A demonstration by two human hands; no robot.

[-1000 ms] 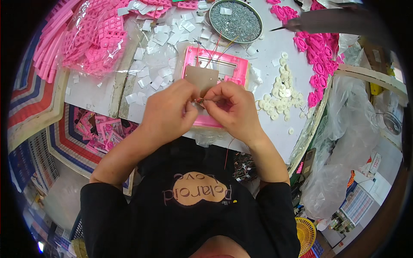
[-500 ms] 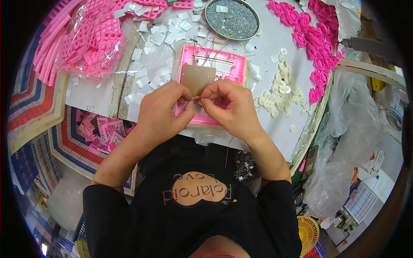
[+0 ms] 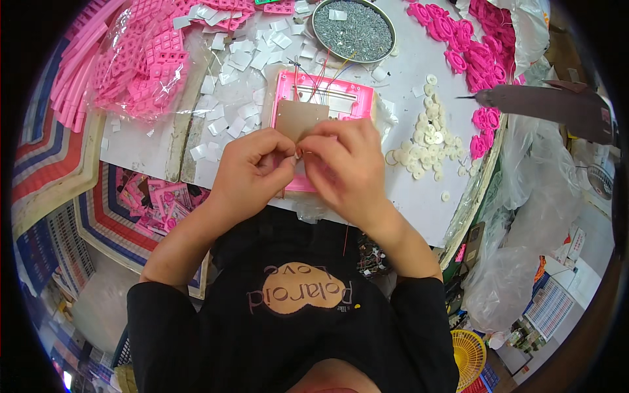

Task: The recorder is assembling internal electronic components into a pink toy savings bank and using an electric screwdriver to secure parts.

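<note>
We see the small wired piece (image 3: 299,152) at the fingertips of both hands, over the near side of the pink casing (image 3: 365,105) on the tabletop (image 3: 419,204). The fingers of the left hand (image 3: 252,171) form a narrow pinch that seems to hold it; those of the right hand (image 3: 352,171) curl close beside, and we cannot tell whether they grip anything. The piece is too small and hidden to make out fully, but we judge it almost weightless, easily dropped and fragile where wire meets metal, so we would nip it near its end and avoid tugging. The thin wires (image 3: 319,87) beyond look limp and springy, best taken by their coating. The brown board (image 3: 301,116) should be light and stiff, held by its edges; the casing looks like smooth, rigid plastic, rather slippery, and best steadied at its outer rim.
</note>
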